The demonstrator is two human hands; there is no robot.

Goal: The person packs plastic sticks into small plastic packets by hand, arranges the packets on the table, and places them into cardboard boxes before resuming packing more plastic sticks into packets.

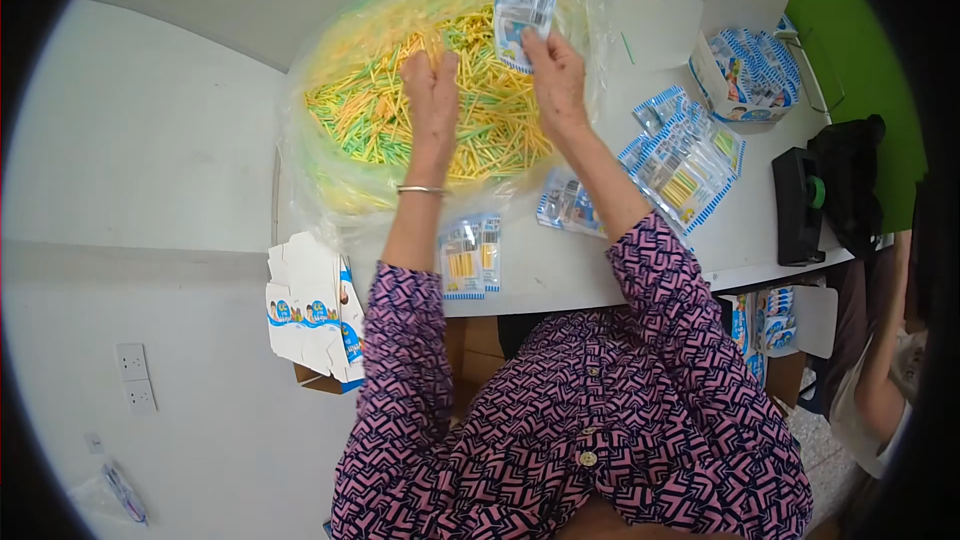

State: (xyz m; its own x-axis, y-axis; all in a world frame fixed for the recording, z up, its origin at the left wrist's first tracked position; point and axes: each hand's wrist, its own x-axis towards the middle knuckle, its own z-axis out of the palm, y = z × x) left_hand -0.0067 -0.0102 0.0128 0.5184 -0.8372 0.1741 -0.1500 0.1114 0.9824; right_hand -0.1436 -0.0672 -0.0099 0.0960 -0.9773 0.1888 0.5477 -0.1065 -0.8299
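A large clear plastic bag (pixel 350 185) lies open on the white table, full of thin yellow, green and orange sticks (pixel 500 145). Over the sticks, my left hand (pixel 431 100) has its fingers bent together; what they hold, if anything, is too small to make out. My right hand (pixel 558 80) pinches a blue-and-white printed packet (pixel 524 10) by its lower right edge, above the right part of the bag. Filled packets (pixel 463 265) lie near the table's front edge, and more packets (pixel 685 175) are piled to the right of my right forearm.
An open display box (pixel 745 115) of packets stands at the back right. A black tape dispenser (pixel 798 205) and a black bag (pixel 850 180) sit at the right edge. Flattened cartons (pixel 305 310) are at the lower left. Another person's arm (pixel 885 360) shows at far right.
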